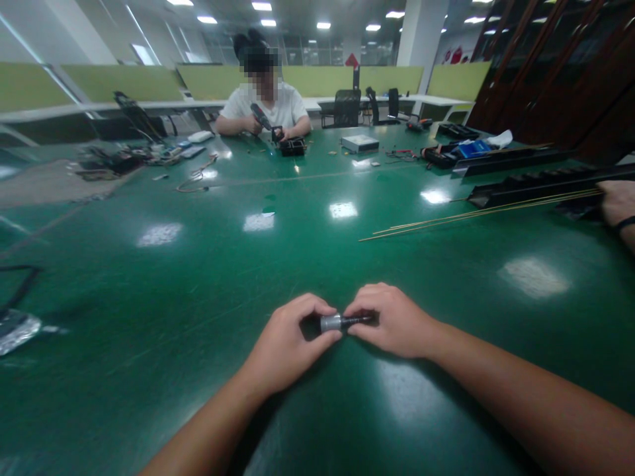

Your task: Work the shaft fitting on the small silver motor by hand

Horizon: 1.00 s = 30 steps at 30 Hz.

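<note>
A small silver-and-black cylinder lies level between my two hands, just over the green tabletop or resting on it; I cannot tell which. The thumb and fingers of my left hand close around its silver end. My right hand pinches the dark, narrower end. Both hands rest low near the table, with their fingertips almost meeting. My palms hide part of the object, so its exact kind does not show.
Across the green table, a person holds a power tool over a black part. Thin brass-coloured rods reach in from the right, beside another person's hand. A grey box stands farther back.
</note>
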Motion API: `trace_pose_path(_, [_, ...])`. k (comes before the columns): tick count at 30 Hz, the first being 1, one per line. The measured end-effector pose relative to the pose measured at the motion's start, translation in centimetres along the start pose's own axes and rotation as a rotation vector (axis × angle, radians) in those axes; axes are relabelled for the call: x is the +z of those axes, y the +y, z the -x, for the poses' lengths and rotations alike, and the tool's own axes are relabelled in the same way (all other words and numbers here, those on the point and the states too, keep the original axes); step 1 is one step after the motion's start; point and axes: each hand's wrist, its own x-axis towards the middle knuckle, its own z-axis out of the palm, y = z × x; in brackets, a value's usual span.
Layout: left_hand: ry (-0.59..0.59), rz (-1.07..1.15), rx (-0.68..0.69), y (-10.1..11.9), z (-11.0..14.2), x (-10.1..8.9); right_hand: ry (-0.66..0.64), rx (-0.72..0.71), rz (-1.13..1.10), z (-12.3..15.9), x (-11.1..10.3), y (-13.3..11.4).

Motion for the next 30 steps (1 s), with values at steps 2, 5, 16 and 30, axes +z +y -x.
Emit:
trace_pose_path(2, [0.0,-0.002,0.002,-0.02,0.0,0.01,0.0,0.007,0.004,0.01,-0.03,0.06])
trace_pose_path(5, [-0.001,-0.004,0.005,0.0,-0.01,-0.01,0.0,0.01,0.008,0.02,-0.09,0.14])
trace_pose_path(16, [-0.002,-0.003,-0.002,0.26,-0.07,-0.2,-0.013,0.027,0.018,-0.09,-0.3,-0.06])
trace_pose_path(30, [-0.007,-0.005,0.003,0.1,0.02,-0.18,-0.053,0.016,0.022,-0.07,-0.92,-0.05])
